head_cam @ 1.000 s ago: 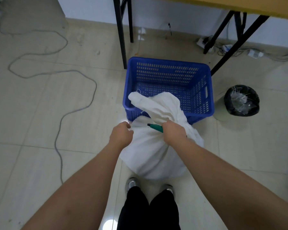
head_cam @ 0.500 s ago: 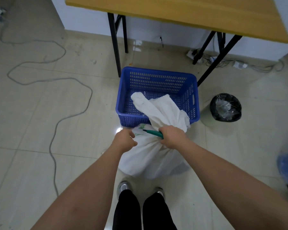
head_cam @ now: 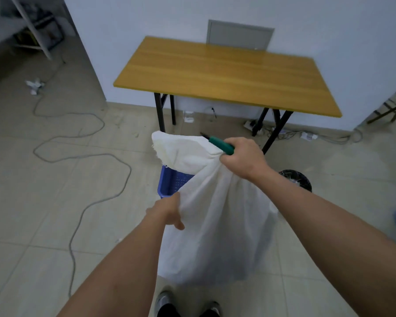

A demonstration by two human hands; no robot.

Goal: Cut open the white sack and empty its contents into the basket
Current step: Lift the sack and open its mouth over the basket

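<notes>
My right hand (head_cam: 242, 156) grips the sack (head_cam: 215, 225) neck and green cutter (head_cam: 220, 144) together, my left hand (head_cam: 169, 210) pinching its side, hoisting it above the basket (head_cam: 172, 183) to tip.

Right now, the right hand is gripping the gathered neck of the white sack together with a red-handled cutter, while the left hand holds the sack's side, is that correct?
Not quite: the cutter has a green handle, not red. The head view shows the right hand gripping it together with the gathered neck of the white sack, while the left hand holds the sack's side.
</notes>
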